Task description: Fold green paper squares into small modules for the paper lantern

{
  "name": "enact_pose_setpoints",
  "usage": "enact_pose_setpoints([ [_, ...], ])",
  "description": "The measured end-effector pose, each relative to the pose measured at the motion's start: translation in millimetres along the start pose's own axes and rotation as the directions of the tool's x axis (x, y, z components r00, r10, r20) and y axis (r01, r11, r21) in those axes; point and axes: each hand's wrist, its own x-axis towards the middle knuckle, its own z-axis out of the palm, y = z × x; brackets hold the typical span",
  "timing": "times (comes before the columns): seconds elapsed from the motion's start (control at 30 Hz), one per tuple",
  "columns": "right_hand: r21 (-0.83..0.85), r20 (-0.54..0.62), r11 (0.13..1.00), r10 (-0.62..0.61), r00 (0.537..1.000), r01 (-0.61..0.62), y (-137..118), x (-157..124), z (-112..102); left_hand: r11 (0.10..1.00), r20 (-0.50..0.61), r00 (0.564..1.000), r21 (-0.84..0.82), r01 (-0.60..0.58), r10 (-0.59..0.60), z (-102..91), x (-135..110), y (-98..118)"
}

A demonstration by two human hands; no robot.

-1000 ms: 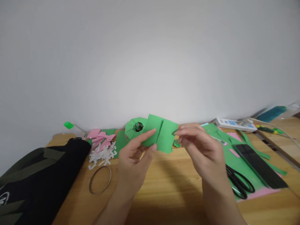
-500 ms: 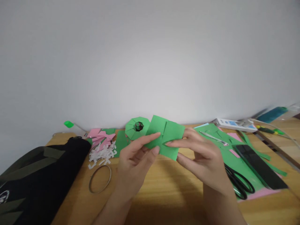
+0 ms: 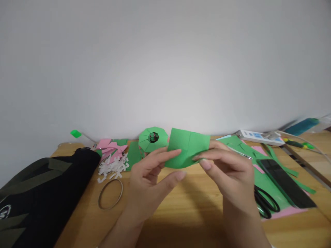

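A green sheet of paper (image 3: pixel 188 146) with a vertical crease is held up above the table, its lower edge curving. My left hand (image 3: pixel 152 186) has its fingers on the left side of the paper, the thumb apart below the lower edge. At the lower right corner, my right hand (image 3: pixel 227 172) pinches the paper between thumb and fingers, with other fingers behind it. Just behind the left hand stands a round green folded-paper piece (image 3: pixel 144 139) with a dark opening in its middle.
At left lie a black bag (image 3: pixel 64 193), a tape ring (image 3: pixel 99 198), white paper scraps (image 3: pixel 113 168) and pink folded papers (image 3: pixel 111 146). Rightward are black-handled scissors (image 3: pixel 271 201), a phone (image 3: pixel 284 182), green sheets (image 3: pixel 271 193) and a power strip (image 3: pixel 256 137). A wall rises behind.
The green paper has turned from tilted to more level and shifted slightly right. My left thumb has come off the paper, and my right thumb now presses its lower corner.
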Motion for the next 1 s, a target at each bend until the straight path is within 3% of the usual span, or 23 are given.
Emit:
enact_pose_setpoints([
  [0.2, 0.025, -0.209, 0.995, 0.103, 0.972, -0.1, -1, -6, 13, 0.996, -0.061, 0.996, -0.077, 0.053, -0.058, 6.9, 1, -1],
  [0.47, 0.007, -0.34, 0.981, 0.183, 0.923, -0.192, -5, -6, 23, 0.971, -0.094, 0.977, -0.161, 0.177, -0.193, 10.4, 4, -1],
  [0.57, 0.092, -0.304, 0.965, 0.262, 0.916, -0.245, -5, -4, 22, 0.967, -0.092, 0.976, -0.183, 0.18, -0.199, 11.1, 5, -2],
  [0.77, 0.204, -0.05, 0.915, 0.364, 0.93, -0.347, -3, 1, 20, 0.97, -0.101, 0.973, -0.149, 0.192, -0.208, 9.8, 4, -3],
  [1.0, 0.317, -0.05, 0.88, 0.389, 0.92, -0.354, 0, 0, 25, 0.973, -0.118, 0.967, -0.077, 0.219, -0.227, 8.9, 0, -4],
])
